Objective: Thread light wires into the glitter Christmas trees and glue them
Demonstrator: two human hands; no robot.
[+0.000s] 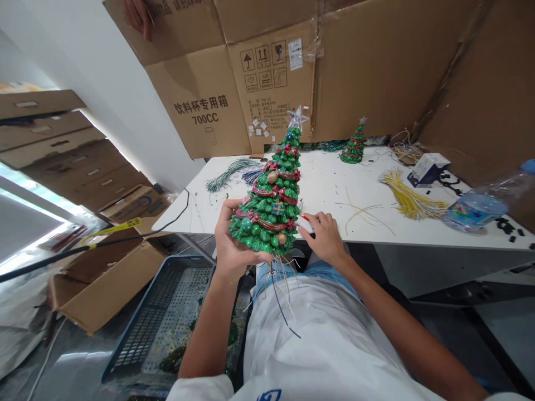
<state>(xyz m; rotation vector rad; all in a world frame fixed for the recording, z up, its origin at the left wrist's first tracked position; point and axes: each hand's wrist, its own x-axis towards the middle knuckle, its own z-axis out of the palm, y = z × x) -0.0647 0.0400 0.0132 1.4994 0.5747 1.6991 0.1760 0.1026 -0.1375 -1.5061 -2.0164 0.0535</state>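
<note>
My left hand (234,245) is closed round the base of a green Christmas tree figurine (273,200) with red garlands, gold balls and a clear star on top. The tree leans slightly to the right above the table's front edge. Loose wires (284,289), yellow, white and one dark, dangle from its underside over my lap. At the table edge, right of the tree, my right hand (326,234) has its fingers curled on a small white object with a red part (305,224); the tree and fingers partly hide it, so its kind is unclear.
On the white table (321,195) are a smaller tree (354,146), a yellow wire bundle (407,195), green wires (232,174), a small box (429,170) and a plastic bottle (480,206). Cardboard (200,111) stands behind; another person's hand (140,19) touches its top. A crate (167,312) sits below left.
</note>
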